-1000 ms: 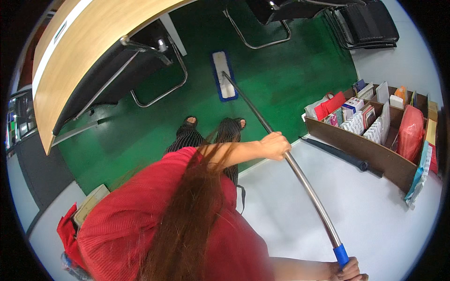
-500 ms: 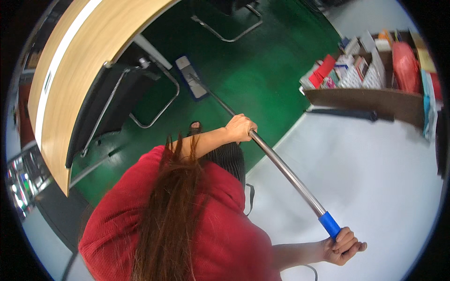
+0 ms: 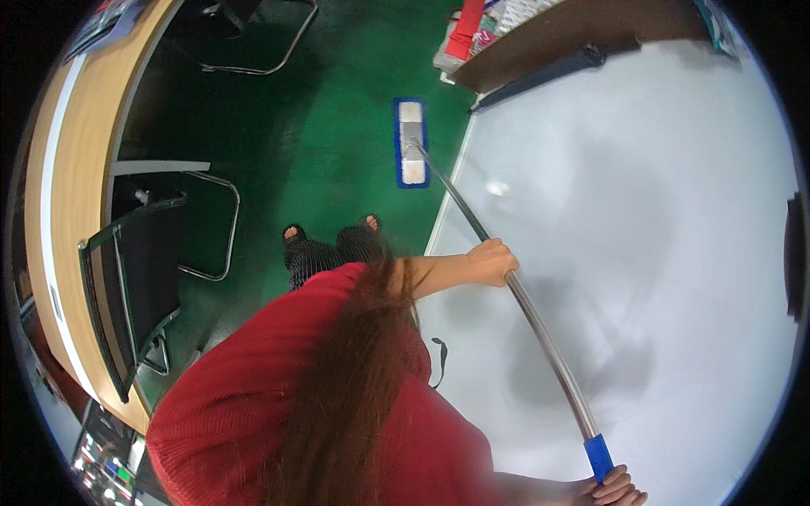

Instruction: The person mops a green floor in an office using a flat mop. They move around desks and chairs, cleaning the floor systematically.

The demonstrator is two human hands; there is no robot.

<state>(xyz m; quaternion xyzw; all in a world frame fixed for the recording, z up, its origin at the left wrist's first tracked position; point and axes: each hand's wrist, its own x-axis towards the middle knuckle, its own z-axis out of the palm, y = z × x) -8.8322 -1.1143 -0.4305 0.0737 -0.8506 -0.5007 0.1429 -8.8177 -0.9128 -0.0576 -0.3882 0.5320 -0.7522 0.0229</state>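
Observation:
My left hand (image 3: 492, 262) is closed around the metal pole of a flat mop (image 3: 540, 329), partway along it. At the pole's near end, my right hand (image 3: 618, 489) wraps the blue grip (image 3: 598, 455); the lower picture edge cuts off part of this hand. The pole slants away to the far left, down to a flat mop head (image 3: 411, 173) with a blue fringe and a white and grey top. That head lies flat on the green floor (image 3: 337, 152), a short way left of the white wall's base.
A white wall (image 3: 675, 211) fills the right side. At the far right stands a brown box (image 3: 582, 42) of packages, with a dark rolled object (image 3: 540, 76) beside it. Left are a wooden desk (image 3: 76, 169) and black chairs with metal legs (image 3: 152, 278). My sandalled feet (image 3: 293, 233) are on the floor.
The mop head has shifted right, from beside the chair and desk to near the white wall. My left hand has moved right and a little nearer. Both hands keep hold of the mop.

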